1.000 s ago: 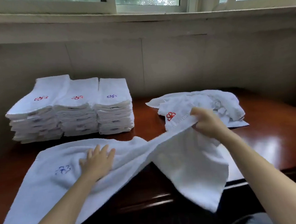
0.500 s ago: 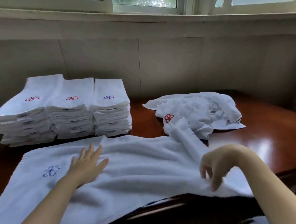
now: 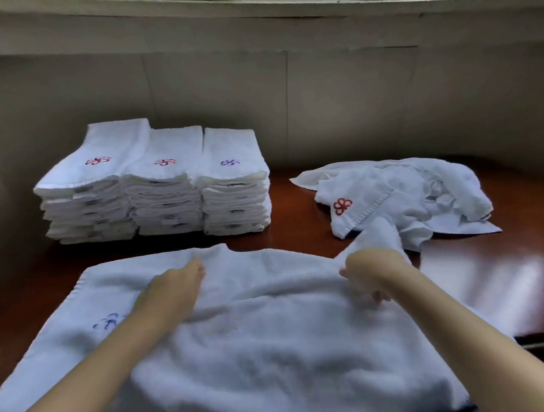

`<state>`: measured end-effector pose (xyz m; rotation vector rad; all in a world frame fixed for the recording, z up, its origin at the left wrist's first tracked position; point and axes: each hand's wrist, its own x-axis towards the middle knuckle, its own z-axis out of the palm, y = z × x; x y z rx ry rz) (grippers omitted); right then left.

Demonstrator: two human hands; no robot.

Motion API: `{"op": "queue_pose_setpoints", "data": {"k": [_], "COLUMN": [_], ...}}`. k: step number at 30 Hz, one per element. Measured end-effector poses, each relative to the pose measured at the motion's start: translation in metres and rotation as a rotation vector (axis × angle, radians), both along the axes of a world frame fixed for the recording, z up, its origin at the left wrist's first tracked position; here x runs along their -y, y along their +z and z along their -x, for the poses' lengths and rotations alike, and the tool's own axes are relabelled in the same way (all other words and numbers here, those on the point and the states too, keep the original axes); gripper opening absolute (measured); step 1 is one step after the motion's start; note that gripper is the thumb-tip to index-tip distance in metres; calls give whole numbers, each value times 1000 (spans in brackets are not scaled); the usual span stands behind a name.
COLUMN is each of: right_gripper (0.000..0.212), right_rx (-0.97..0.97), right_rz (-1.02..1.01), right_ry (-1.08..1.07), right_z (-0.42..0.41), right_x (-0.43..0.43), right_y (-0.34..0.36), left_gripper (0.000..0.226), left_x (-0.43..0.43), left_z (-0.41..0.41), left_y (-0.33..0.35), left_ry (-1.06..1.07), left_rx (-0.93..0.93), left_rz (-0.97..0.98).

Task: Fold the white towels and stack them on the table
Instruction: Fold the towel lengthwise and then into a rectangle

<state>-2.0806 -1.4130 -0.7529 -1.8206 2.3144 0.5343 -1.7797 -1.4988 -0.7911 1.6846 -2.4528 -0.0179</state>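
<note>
A white towel [image 3: 273,334] with a blue flower mark lies spread across the near part of the table. My left hand [image 3: 176,289] rests on it, fingers stretched toward its far edge. My right hand [image 3: 370,274] has its fingers curled into the towel near the far right corner, where a fold of cloth stands up behind the knuckles. Three stacks of folded white towels [image 3: 163,184] stand side by side at the back left. A heap of unfolded white towels [image 3: 408,196] with a red flower mark lies at the back right.
The table [image 3: 494,274] is dark glossy wood, with its front edge at the lower right. A pale wall runs close behind the stacks and the heap, with a window sill above.
The towel went from hanging off my raised right hand to lying spread on the table. My left hand slid forward toward the far edge. My right hand came back up to the far right corner.
</note>
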Motion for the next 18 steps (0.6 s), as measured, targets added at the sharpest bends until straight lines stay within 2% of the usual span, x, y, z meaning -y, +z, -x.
{"op": "queue_pose_setpoints", "data": {"k": [2,4,5,7,9,11,15,17,18], "right_gripper": [22,12,15,23,25,22,13,18,22], "right_rx": [-2,0,35,133,169,179,78,29,-6], "right_rz": [224,427,448,355,259,164,-78,-31,67], "right_ry": [-36,31,60,64,46,24,-64,-90,-105], "right_z": [-5,-9,-10,-9,-6,1,13,22,28], "right_x": [6,16,21,31,35,33,21,16,14], "right_y": [-7,-15,-17,-22,-23,-19,-3,-1,-1], "left_gripper": [34,53,61,74,76,66,23,9,12], "left_x": [11,25,31,42,50,55,62,63,64], "left_z": [-4,-8,-11,-16,-20,-24,-21,-19,-19], "left_y": [1,4,6,8,11,15,14,13,13], "left_ry": [127,195,216,238,243,248,273,318,341], "left_rx": [-9,-31,-57,-164,-276,-286,-342,-406,-422], "left_rz": [-71,-164,-206,-318,-419,-473,-508,-500,-461]}}
